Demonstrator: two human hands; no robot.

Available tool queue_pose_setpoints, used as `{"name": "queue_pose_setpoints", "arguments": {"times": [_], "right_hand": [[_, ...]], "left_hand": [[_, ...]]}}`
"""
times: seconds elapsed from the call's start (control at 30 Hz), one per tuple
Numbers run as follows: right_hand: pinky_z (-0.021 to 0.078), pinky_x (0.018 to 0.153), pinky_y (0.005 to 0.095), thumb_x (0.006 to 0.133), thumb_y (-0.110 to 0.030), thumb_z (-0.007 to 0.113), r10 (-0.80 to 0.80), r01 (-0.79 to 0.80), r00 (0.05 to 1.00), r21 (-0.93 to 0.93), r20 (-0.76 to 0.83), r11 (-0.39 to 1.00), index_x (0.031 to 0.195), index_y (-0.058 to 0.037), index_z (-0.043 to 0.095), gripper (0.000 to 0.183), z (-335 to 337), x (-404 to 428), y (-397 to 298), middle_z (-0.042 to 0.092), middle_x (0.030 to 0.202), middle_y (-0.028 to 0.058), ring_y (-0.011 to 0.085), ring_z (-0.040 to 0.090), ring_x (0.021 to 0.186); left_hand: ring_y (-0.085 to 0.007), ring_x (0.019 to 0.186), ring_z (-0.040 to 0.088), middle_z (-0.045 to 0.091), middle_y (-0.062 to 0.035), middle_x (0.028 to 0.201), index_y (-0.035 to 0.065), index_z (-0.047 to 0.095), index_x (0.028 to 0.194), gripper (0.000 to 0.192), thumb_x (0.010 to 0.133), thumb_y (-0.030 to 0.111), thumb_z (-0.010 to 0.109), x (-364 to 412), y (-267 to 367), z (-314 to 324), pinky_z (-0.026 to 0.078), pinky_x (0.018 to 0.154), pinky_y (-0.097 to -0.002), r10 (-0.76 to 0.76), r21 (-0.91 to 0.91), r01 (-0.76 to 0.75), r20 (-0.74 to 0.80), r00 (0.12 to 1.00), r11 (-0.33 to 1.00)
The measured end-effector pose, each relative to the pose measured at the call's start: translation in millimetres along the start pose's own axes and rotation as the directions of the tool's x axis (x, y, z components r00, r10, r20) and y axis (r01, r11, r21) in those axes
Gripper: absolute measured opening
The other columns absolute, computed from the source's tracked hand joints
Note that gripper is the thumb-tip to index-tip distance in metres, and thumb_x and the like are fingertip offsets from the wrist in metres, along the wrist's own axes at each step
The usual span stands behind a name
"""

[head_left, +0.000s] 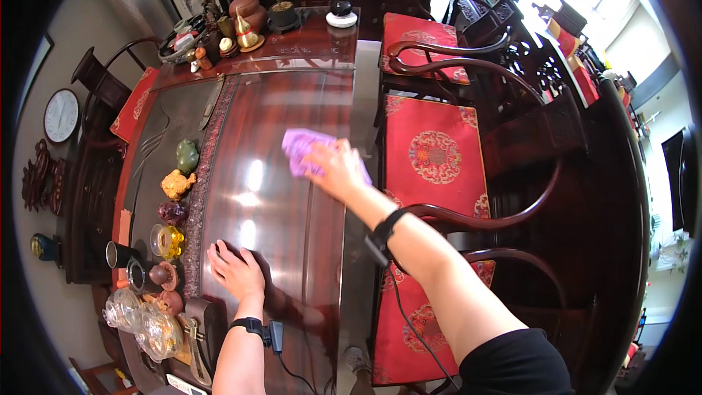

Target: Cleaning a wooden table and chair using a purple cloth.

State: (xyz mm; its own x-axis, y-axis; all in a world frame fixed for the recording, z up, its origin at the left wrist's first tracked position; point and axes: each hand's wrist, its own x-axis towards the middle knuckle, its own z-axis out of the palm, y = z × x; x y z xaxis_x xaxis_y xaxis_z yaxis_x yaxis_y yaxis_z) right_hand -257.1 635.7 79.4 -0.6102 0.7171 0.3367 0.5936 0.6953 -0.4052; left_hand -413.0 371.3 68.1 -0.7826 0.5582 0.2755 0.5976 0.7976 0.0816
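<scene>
My right hand (334, 169) presses a crumpled purple cloth (300, 145) against the glossy dark-red wooden table (285, 99), near its right edge. Part of the cloth shows past the fingers and beside the wrist. Closer to me, my left hand (237, 271) rests palm down on the tabletop with its fingers apart, holding nothing. Left of that hand runs a carved strip (196, 230) along a dark stone tea tray (156, 159). Both wrists wear black straps with small cabled devices.
Green (187, 154), yellow (176, 184) and purple (171, 212) figurines line the tray. Glass teapots (159, 332) stand at the near left. Potted plant (282, 13), gold gourd (247, 33) and white-based round object (341, 15) occupy the far end. Armchairs with red cushions (436, 156) flank the right side.
</scene>
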Motion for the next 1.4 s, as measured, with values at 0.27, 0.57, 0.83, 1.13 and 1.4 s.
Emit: {"name": "queue_pose_setpoints", "arguments": {"times": [0.27, 0.57, 0.83, 1.13, 1.4], "right_hand": [[0.0450, 0.081, 0.0465, 0.069, -0.024, 0.073, -0.096, 0.080, 0.991, 0.156, 0.094, 0.985, 0.101, -0.0266, 0.068, 0.032, -34.8, -210.2, -132.3, 0.056, 0.126, -0.0063, 0.0278, 0.049, 0.109], [0.0425, 0.088, 0.0456, 0.069, -0.019, 0.070, -0.245, 0.156, 0.933, 0.319, 0.262, 0.935, 0.103, -0.0240, 0.065, 0.035, -55.0, -391.5, -258.0, 0.051, 0.134, -0.0039, 0.0268, 0.047, 0.118], [0.0427, 0.095, 0.0458, 0.067, -0.025, 0.079, -0.183, 0.134, 0.925, 0.165, 0.332, 0.977, 0.115, -0.0318, 0.063, 0.052, -62.4, -389.7, -252.2, 0.050, 0.137, -0.0080, 0.0273, 0.048, 0.118], [0.0400, 0.091, 0.0511, 0.069, -0.017, 0.077, -0.041, -0.051, 0.947, 0.276, 0.319, 0.960, 0.112, -0.0345, 0.065, 0.047, -60.3, -432.5, -290.7, 0.052, 0.136, -0.0072, 0.0327, 0.043, 0.118], [0.0432, 0.088, 0.0451, 0.068, -0.017, 0.074, -0.835, 0.563, 0.377, 0.616, 0.401, 0.551, 0.114, -0.0377, 0.063, 0.052, -68.0, -587.7, -359.3, 0.046, 0.141, -0.0120, 0.0276, 0.044, 0.119]], "left_hand": [[-0.0340, 0.140, 0.029, 0.037, -0.0211, 0.147, 0.0017, 0.038, 0.141, 0.057, 0.092, 0.029, 0.051, -4.0, -6.9, 12.4, 0.021, 0.114, -0.0485, 0.032, -0.064, -0.033, -0.018, 0.999, 0.997], [-0.0325, 0.142, 0.026, 0.034, -0.0181, 0.149, 0.0069, 0.039, 0.142, 0.066, 0.089, 0.043, 0.056, 14.8, -43.6, 13.3, 0.021, 0.115, -0.0484, 0.068, -0.239, -0.044, 0.093, 0.993, 0.970], [-0.0268, 0.108, 0.060, 0.063, -0.0144, 0.116, 0.0024, 0.064, 0.108, 0.031, 0.084, -0.005, 0.046, -158.0, -92.7, -140.7, 0.044, 0.097, -0.0363, 0.595, -0.941, -0.188, 0.019, 0.804, 0.283], [-0.0349, 0.125, 0.043, 0.049, -0.0217, 0.127, 0.0022, 0.053, 0.122, 0.047, 0.076, 0.005, 0.060, -491.7, -363.6, -241.5, 0.034, 0.107, -0.0452, -0.243, -0.345, 0.354, 0.325, 0.914, 0.869], [-0.0383, 0.140, 0.023, 0.018, -0.0304, 0.151, -0.0069, 0.022, 0.147, 0.102, 0.078, 0.045, 0.077, -536.7, -411.2, -209.1, 0.025, 0.115, -0.0471, -0.828, -0.375, 0.914, 0.455, 0.328, 0.155]]}}
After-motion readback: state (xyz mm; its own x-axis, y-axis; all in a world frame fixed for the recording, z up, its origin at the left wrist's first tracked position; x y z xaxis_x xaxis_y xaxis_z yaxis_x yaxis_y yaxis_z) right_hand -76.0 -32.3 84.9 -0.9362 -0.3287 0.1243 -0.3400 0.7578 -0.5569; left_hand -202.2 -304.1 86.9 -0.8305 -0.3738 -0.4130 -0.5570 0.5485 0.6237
